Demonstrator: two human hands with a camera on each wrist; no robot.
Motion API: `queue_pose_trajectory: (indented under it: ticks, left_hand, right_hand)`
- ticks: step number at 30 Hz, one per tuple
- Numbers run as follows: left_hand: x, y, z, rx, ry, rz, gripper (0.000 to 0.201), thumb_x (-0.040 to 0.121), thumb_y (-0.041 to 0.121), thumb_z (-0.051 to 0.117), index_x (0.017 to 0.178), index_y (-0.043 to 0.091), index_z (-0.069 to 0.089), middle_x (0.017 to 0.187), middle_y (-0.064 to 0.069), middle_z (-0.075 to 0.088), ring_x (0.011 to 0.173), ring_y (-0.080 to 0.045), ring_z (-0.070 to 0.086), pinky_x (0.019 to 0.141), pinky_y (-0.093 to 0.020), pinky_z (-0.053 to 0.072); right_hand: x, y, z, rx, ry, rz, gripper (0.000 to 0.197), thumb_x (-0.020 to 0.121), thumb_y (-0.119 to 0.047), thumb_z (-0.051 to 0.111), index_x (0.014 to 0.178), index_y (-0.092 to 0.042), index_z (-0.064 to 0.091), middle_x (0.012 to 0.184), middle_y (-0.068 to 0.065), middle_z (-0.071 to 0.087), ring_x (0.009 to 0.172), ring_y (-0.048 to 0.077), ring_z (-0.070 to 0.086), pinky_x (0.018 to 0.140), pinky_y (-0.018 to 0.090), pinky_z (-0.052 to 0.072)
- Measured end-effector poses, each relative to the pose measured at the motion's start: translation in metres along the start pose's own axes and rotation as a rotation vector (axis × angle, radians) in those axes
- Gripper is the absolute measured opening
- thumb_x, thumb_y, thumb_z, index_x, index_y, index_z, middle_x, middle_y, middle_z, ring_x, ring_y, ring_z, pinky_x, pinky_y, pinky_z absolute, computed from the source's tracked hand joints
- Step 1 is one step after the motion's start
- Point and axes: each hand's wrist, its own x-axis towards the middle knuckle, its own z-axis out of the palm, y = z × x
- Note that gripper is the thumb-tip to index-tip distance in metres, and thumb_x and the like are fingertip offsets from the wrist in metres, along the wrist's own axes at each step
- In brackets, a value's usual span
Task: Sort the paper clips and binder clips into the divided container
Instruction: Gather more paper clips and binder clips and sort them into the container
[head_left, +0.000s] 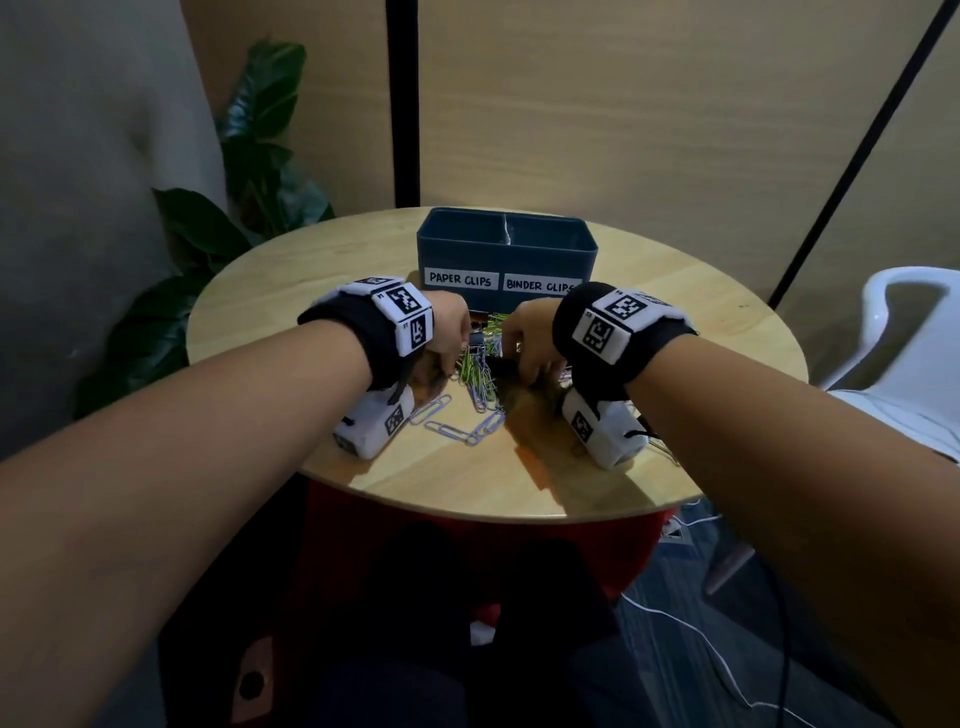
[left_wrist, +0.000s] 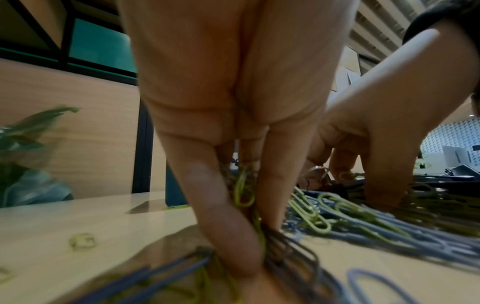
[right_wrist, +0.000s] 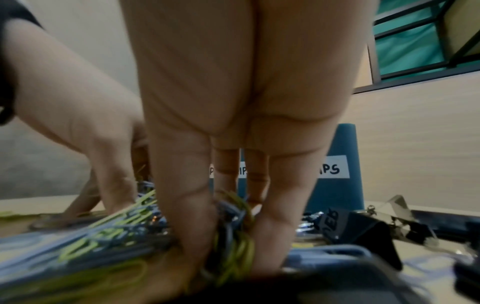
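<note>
A blue divided container, labelled PAPER CLIPS on the left and BINDER CLIPS on the right, stands at the back of the round wooden table. In front of it lies a mixed pile of green and blue paper clips. My left hand reaches down into the pile and pinches a bunch of paper clips between thumb and fingers. My right hand does the same on the pile's right side, with a tangle of paper clips in its grip. Black binder clips lie just right of it.
Several loose blue paper clips lie nearer the front edge. A leafy plant stands behind the table on the left. At the right is a white chair. Wooden wall panels rise close behind the container.
</note>
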Motion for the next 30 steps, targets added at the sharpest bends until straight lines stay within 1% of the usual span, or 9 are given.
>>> queue_pose_trajectory:
  ticks: [2,4,10,15,19,21,25,28,30]
  left_hand:
    - [0.004,-0.003,-0.001,-0.068,-0.006,0.0,0.025,0.081,0.005,0.07,0.104,0.009,0.063,0.082,-0.008,0.056,0.055,-0.014,0.047,0.039,-0.014,0.04]
    - [0.005,-0.008,-0.001,-0.15,-0.004,-0.004,0.025,0.079,0.0,0.071,0.102,0.009,0.064,0.069,-0.003,0.055,0.053,-0.012,0.049,0.046,-0.015,0.045]
    - [0.01,-0.026,-0.01,-0.336,0.038,-0.036,0.019,0.075,-0.007,0.073,0.07,0.007,0.062,0.071,-0.01,0.061,0.066,-0.025,0.06,0.076,-0.037,0.058]
    - [0.011,-0.034,-0.031,-0.538,0.103,-0.02,0.025,0.073,-0.016,0.069,0.064,0.006,0.061,0.066,-0.012,0.063,0.052,-0.019,0.062,0.052,-0.025,0.058]
    - [0.01,-0.034,-0.053,-0.624,0.146,0.025,0.025,0.075,-0.016,0.068,0.063,0.006,0.06,0.065,-0.011,0.061,0.056,-0.02,0.06,0.049,-0.022,0.057]
    - [0.012,-0.036,-0.062,-0.67,0.159,0.04,0.024,0.075,-0.014,0.069,0.064,0.006,0.062,0.067,-0.011,0.063,0.059,-0.02,0.062,0.05,-0.021,0.057]
    - [0.018,-0.039,-0.076,-0.753,0.185,0.048,0.021,0.075,-0.013,0.07,0.065,0.005,0.063,0.07,-0.012,0.065,0.063,-0.022,0.064,0.054,-0.023,0.059]
    - [0.024,-0.04,-0.086,-0.811,0.238,0.043,0.022,0.075,-0.015,0.069,0.066,0.004,0.063,0.071,-0.012,0.063,0.065,-0.023,0.063,0.05,-0.021,0.059]
    - [0.031,-0.04,-0.094,-0.853,0.301,0.027,0.023,0.075,-0.015,0.068,0.065,0.004,0.061,0.071,-0.012,0.062,0.068,-0.024,0.063,0.051,-0.022,0.058]
  right_hand:
    - [0.001,0.003,-0.001,-0.021,0.029,-0.014,0.038,0.083,-0.005,0.064,0.121,-0.003,0.061,0.093,0.009,0.065,0.057,0.013,0.057,0.041,0.012,0.044]
    - [0.004,0.007,-0.003,-0.012,0.06,-0.012,0.036,0.083,-0.003,0.062,0.118,-0.005,0.062,0.088,0.004,0.06,0.044,0.004,0.053,0.033,0.006,0.039]
    - [0.007,0.026,-0.01,0.131,0.114,-0.017,0.032,0.084,-0.001,0.063,0.115,-0.009,0.067,0.11,0.01,0.067,0.068,0.016,0.062,0.058,0.014,0.052]
    - [0.001,0.037,-0.03,0.308,0.218,-0.027,0.032,0.083,0.001,0.064,0.114,-0.007,0.068,0.101,0.013,0.068,0.065,0.016,0.064,0.068,0.024,0.058]
    - [-0.003,0.042,-0.045,0.455,0.309,-0.06,0.034,0.083,0.004,0.064,0.115,-0.006,0.068,0.096,0.007,0.063,0.052,0.007,0.061,0.042,0.007,0.051]
    - [-0.005,0.043,-0.051,0.521,0.337,-0.076,0.033,0.083,0.003,0.064,0.114,-0.008,0.068,0.096,0.005,0.063,0.047,0.002,0.063,0.041,0.006,0.049]
    - [0.001,0.044,-0.062,0.677,0.36,-0.091,0.032,0.083,0.002,0.065,0.113,-0.007,0.069,0.106,0.011,0.068,0.079,0.024,0.071,0.076,0.03,0.061]
    - [0.007,0.04,-0.07,0.833,0.38,-0.106,0.032,0.083,0.009,0.061,0.113,0.001,0.066,0.099,0.014,0.063,0.069,0.022,0.064,0.068,0.027,0.058]
    - [0.014,0.037,-0.079,0.893,0.408,-0.1,0.032,0.082,0.011,0.061,0.113,0.003,0.066,0.097,0.016,0.062,0.077,0.03,0.066,0.076,0.035,0.06]
